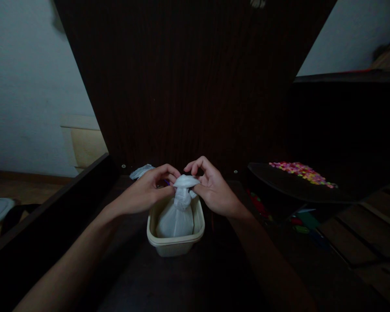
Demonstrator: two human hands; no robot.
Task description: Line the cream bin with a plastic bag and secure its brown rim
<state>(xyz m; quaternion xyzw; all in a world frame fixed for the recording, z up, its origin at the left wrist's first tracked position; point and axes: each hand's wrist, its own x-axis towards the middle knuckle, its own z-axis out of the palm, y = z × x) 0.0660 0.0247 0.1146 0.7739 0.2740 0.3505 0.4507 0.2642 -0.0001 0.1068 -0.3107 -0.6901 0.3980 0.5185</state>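
Observation:
A knotted white plastic bag [177,216] stands in a small cream tub [175,245] on a dark table. My left hand [152,186] pinches the left side of the bag's top above the knot. My right hand [211,186] pinches the right side of the same top, fingers curled. Both hands meet over the tub.
A dark tray [279,186] with a scatter of small coloured beads [303,172] lies to the right. A crumpled white bag [141,171] sits behind my left hand. A dark wooden board rises behind the table. Coloured items lie under the tray's edge.

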